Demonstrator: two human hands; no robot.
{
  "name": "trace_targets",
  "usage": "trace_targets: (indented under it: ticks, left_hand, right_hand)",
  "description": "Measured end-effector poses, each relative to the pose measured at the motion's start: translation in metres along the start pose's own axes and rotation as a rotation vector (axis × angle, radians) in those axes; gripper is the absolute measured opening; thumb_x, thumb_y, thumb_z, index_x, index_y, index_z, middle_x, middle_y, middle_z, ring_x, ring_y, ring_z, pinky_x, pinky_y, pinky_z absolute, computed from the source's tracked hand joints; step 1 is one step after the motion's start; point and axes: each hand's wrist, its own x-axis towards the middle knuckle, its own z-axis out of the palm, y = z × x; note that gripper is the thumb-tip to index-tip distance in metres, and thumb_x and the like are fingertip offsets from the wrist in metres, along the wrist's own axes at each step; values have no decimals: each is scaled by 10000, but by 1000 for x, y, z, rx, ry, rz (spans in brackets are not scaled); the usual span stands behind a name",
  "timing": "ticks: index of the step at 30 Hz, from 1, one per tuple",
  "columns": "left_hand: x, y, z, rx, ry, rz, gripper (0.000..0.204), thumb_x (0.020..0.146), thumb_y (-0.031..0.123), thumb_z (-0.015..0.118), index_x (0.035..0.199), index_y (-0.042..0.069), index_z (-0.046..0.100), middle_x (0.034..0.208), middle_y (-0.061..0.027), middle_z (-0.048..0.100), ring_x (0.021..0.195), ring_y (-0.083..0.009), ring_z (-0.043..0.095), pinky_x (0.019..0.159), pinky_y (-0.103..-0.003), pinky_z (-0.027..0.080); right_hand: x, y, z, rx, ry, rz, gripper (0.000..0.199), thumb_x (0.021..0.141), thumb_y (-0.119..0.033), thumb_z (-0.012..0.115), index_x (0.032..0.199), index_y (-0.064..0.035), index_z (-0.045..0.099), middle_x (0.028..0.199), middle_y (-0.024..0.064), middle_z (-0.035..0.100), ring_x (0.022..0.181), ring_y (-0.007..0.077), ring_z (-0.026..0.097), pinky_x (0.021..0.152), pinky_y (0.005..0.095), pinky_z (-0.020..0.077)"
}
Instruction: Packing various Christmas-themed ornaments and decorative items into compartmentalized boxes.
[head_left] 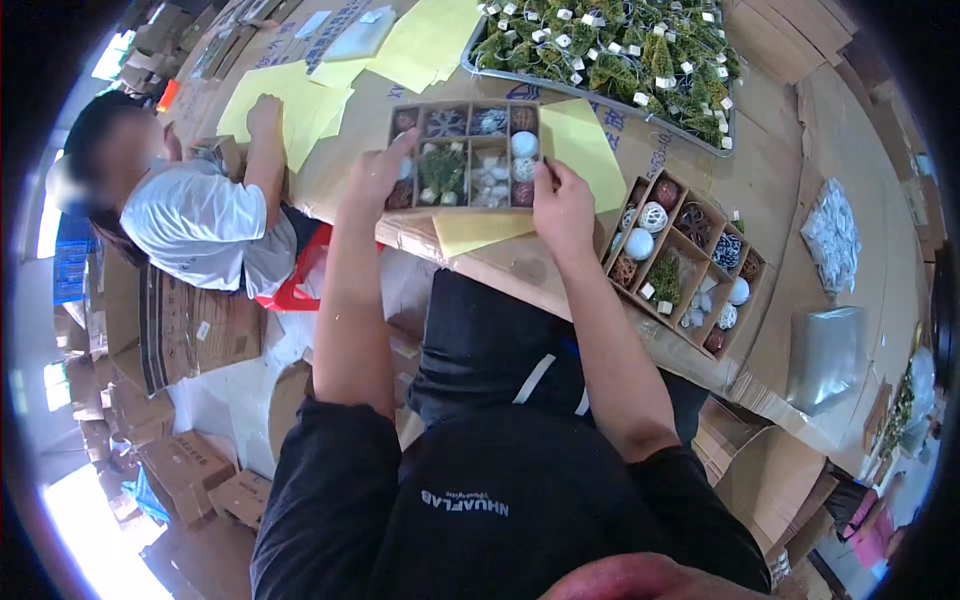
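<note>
The divided cardboard box (465, 155) lies on the table (520, 265) between the two hands, filled with small ornaments: balls, woven spheres, a green sprig and white pieces, each in its own compartment. The left hand (380, 175) grips the box's left edge, fingers curled over the rim and thumb up by the top-left corner. The right hand (562, 205) rests against the box's lower right corner, fingers bent and closed on the edge there; whether it pinches anything small besides the rim cannot be told. A yellow paper sheet (580, 145) lies under and just past the right hand, partly beneath the box. To the right of the right hand, near but apart from it, sits a second divided box (685, 260), turned at an angle and likewise filled with ornaments. Beyond both hands, further across the table, stands a metal tray (610, 50) heaped with green sprigs bearing white tags. Off to the left of the left hand, another person (200, 215) in a white shirt leans on the table with a hand on more yellow sheets (285, 105).
</note>
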Motion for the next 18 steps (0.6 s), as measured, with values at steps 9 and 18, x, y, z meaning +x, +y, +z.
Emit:
trace_targets:
  ticks: [9,18]
  left_hand:
    - [-5,20,-20,-1085,89,-96,399,1005,416,554,1239,93,574,1091,-87,676,956,-258,687,825,-461,570]
    - [65,33,-13,-1355,-110,-163,717,996,496,496,1460,-10,289,1393,-320,348,1283,-430,436,1060,-547,450]
  right_hand:
    - [-30,-80,-23,154,72,-341,397,895,-127,640,1238,47,540,1125,240,564,1016,400,577,907,457,479]
    - [-102,-58,-91,69,-607,-148,225,911,-148,669,1085,-5,663,883,131,661,710,231,646,662,330,523]
